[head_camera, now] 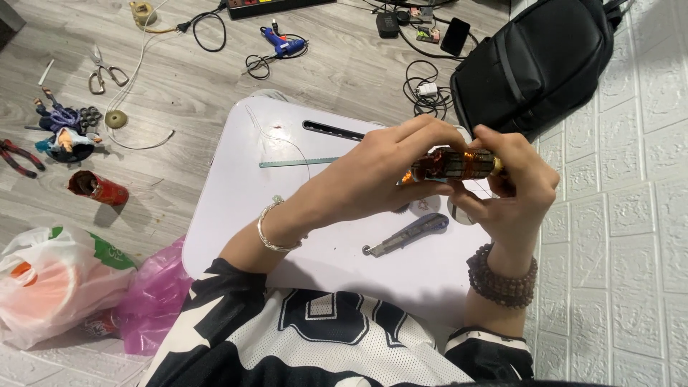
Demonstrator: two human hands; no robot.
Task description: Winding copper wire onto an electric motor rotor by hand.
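Observation:
Both hands hold a small shiny red and gold cylinder (457,165) above a white lap table (236,186). My left hand (380,172), with a silver bracelet on its wrist, grips the cylinder's left end, fingers curled over the top. My right hand (519,186), wearing a brown bead bracelet, grips the right end. Under the hands lie a grey utility knife (405,235), a thin ruler (297,163) and small round pieces partly hidden by the fingers.
A black backpack (534,61) leans on the white brick wall at right. On the wood floor lie a blue glue gun (283,43), scissors (104,70), red pliers (18,158), a red can (99,188), cables, a figurine, and plastic bags (50,279) at lower left.

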